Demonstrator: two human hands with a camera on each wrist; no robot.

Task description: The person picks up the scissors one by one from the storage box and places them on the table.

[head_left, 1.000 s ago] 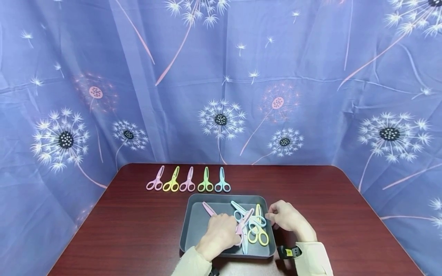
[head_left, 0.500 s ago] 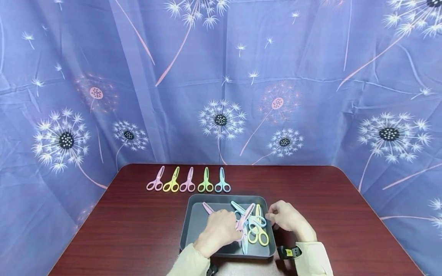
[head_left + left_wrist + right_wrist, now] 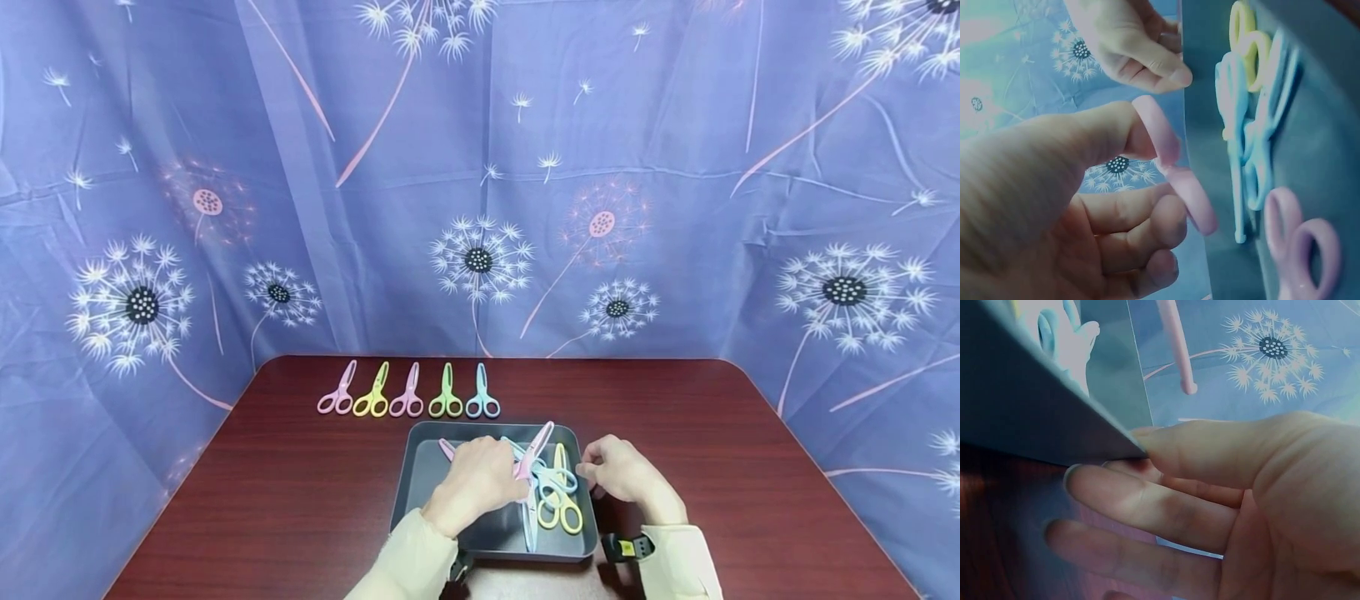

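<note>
My left hand (image 3: 480, 479) holds pink scissors (image 3: 536, 450) above the grey tray (image 3: 427, 475), their tip pointing away and to the right. In the left wrist view, thumb and fingers are at the scissors' handle loops (image 3: 1192, 199). Inside the tray, light blue scissors (image 3: 555, 477) overlap yellow scissors (image 3: 572, 518) on the right. Another pink pair (image 3: 1329, 265) lies on the tray's left, mostly hidden by my left hand in the head view. My right hand (image 3: 626, 473) grips the tray's right edge, thumb at the rim and fingers along the outer wall (image 3: 1041, 419).
Behind the tray, a row of scissors lies on the dark red table (image 3: 660, 400): pink (image 3: 345, 385), yellow (image 3: 380, 381), pink (image 3: 412, 383), green (image 3: 447, 383) and blue (image 3: 482, 383). A blue dandelion-print curtain (image 3: 375, 250) hangs beyond the table.
My left hand has risen with the pink scissors and moved away from me, toward the tray's far side. My right hand stays at the tray's edge.
</note>
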